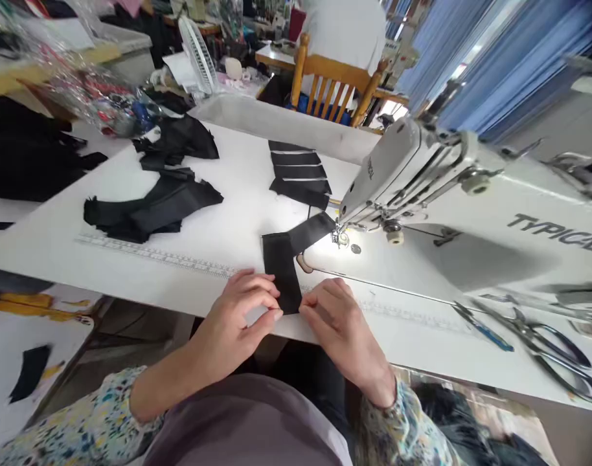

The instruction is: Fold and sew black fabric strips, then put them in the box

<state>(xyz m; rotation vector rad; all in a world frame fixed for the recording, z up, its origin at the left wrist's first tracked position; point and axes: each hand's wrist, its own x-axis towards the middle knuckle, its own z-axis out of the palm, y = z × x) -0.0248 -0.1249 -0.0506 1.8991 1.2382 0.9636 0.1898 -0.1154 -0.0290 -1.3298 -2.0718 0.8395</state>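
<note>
A black fabric strip [281, 268] lies at the table's front edge, with a second strip [311, 232] running from its upper end to the sewing machine's needle area. My left hand [245, 317] has thumb and forefinger closed at the lower left edge of the near strip. At the lower right corner of that strip, my right hand [337, 323] pinches with curled fingers. The fingertips hide parts of the edges. Under the strip runs a clear ruler marking [189, 261] along the front of the table.
The white sewing machine [471, 194] fills the right side. Scissors [548, 349] and thread snips [485, 329] lie front right. Black strips [298, 169] and dark fabric piles [150, 204] rest farther back. Beyond the table, a person sits on a wooden chair [337, 77].
</note>
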